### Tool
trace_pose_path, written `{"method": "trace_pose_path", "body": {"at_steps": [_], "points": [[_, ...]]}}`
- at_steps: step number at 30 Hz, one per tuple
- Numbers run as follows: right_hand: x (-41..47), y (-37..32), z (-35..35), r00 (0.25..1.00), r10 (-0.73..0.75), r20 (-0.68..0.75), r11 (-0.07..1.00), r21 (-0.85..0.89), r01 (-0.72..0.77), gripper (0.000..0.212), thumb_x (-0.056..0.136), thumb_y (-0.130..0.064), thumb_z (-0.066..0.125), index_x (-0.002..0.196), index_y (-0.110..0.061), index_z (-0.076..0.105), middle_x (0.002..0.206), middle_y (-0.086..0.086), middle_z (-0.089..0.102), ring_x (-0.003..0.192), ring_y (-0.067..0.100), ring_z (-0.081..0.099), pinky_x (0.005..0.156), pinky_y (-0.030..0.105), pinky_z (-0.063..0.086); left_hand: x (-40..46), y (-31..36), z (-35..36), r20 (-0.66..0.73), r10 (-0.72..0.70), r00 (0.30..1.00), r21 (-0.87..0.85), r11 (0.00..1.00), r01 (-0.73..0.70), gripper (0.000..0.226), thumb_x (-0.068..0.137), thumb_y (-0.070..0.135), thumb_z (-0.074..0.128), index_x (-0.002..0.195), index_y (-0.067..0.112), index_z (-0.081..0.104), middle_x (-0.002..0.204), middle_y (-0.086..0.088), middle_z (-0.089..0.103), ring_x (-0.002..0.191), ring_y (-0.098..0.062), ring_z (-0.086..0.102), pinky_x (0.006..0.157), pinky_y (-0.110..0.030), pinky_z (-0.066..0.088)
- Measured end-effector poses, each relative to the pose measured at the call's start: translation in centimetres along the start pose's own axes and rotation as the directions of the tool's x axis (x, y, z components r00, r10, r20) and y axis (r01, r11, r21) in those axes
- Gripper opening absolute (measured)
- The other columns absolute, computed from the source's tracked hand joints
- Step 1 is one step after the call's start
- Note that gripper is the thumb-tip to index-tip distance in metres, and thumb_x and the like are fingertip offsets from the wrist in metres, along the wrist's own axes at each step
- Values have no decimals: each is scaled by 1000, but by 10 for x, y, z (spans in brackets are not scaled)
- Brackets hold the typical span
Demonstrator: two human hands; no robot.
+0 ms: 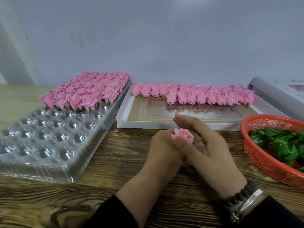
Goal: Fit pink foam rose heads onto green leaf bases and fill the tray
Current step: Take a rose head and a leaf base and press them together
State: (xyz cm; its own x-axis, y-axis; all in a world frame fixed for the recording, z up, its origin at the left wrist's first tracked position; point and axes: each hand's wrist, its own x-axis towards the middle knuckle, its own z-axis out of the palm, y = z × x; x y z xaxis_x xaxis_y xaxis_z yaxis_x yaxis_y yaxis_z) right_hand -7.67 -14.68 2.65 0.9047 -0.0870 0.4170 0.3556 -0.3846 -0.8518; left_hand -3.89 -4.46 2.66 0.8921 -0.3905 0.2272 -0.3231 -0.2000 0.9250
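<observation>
Hands' fingers (164,142) around rose head (182,135)

Tray (49,145) at left of frame on the surface (115,162); finished roses (85,89) fill its far rows. Shallow box (164,125) at centre, just right of tray, with a row of rose heads (197,94) along its far edge. Basket (263,158) of leaf bases (283,142) at right edge. Both hands before the box, centre-bottom.

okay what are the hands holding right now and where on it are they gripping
The left hand holds one pink rose head by its lower part, bloom upward. The right hand touches its side, fingers mostly straight; its grip cannot be told.
</observation>
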Motion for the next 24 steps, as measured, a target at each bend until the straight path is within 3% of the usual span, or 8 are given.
{"method": "trace_pose_path", "body": {"at_steps": [2, 4, 6, 10, 13, 15, 19, 24], "points": [[-1, -1, 8, 997, -41, -72, 999, -15, 40, 40, 76, -60, 44, 105, -39, 62, 103, -22, 66, 100, -9, 58, 83, 8, 44, -4, 1, 5, -29, 17, 999, 18, 1000, -17, 24, 90, 5, 50, 73, 15, 63, 65, 4, 60, 62, -6, 57, 60, -18, 48], [-2, -2, 13, 992, -72, -103, 997, -47, 67, 21, 84, -48, 43, 93, -43, 62, 93, -22, 68, 94, -6, 60, 82, 12, 44, -7, 4, 10, -57, 70, 996, 52, 996, -67, 18, 91, 1, 43, 86, 5, 60, 66, 14, 52, 57, 9, 51, 58, -6, 42], [0, -2, 12, 994, -60, -88, 994, -97, 52, 21, 86, -35, 43, 89, -42, 63, 96, -24, 66, 99, -5, 59, 89, 15, 42, -8, 8, 13, -26, 112, 993, 115, 987, -109, 19, 90, -4, 43, 100, -3, 60, 77, 14, 49, 59, 16, 47, 62, 1, 38], [4, -5, 3, 992, -43, 117, 990, -129, 58, 28, 86, -30, 43, 95, -36, 69, 102, -25, 67, 103, -8, 57, 93, 14, 41, -6, 12, 4, 180, -2, 984, 57, 998, -8, 29, 90, -8, 46, 118, -5, 51, 95, -6, 61, 82, 2, 62, 70, -6, 45], [2, -8, -1, 956, 53, 289, 996, -83, -30, 28, 91, -38, 40, 100, -43, 66, 100, -13, 70, 67, 9, 68, 58, 24, 52, -11, 11, -2, 298, -96, 950, 44, 995, 87, 18, 88, -6, 47, 88, 8, 58, 65, 2, 56, 52, -12, 55, 57, -23, 48], [2, -8, -4, 948, 75, 309, 997, -45, -64, 26, 89, -35, 46, 106, -47, 61, 100, -7, 70, 58, 14, 67, 49, 24, 52, -11, 13, -2, 310, -89, 947, 22, 996, 87, 20, 88, -2, 48, 73, 10, 53, 45, 9, 51, 43, -7, 45, 46, -23, 41], [6, -3, -9, 969, 35, 245, 992, -130, -3, 38, 79, -52, 54, 117, -50, 49, 113, -29, 61, 102, -7, 58, 89, 16, 46, -7, 14, -5, 209, 13, 978, -50, 999, -3, 19, 85, -5, 56, 73, 10, 60, 58, 10, 58, 53, 0, 54, 50, -14, 43], [4, 2, -9, 980, 85, 179, 996, -37, -79, 70, 54, -65, 63, 119, -46, 47, 112, -24, 60, 105, -13, 53, 89, 9, 40, -3, 7, -5, 77, 79, 994, -103, 992, -71, 12, 81, -7, 60, 69, -8, 59, 64, -16, 57, 60, -13, 50, 56, -24, 43]]}}
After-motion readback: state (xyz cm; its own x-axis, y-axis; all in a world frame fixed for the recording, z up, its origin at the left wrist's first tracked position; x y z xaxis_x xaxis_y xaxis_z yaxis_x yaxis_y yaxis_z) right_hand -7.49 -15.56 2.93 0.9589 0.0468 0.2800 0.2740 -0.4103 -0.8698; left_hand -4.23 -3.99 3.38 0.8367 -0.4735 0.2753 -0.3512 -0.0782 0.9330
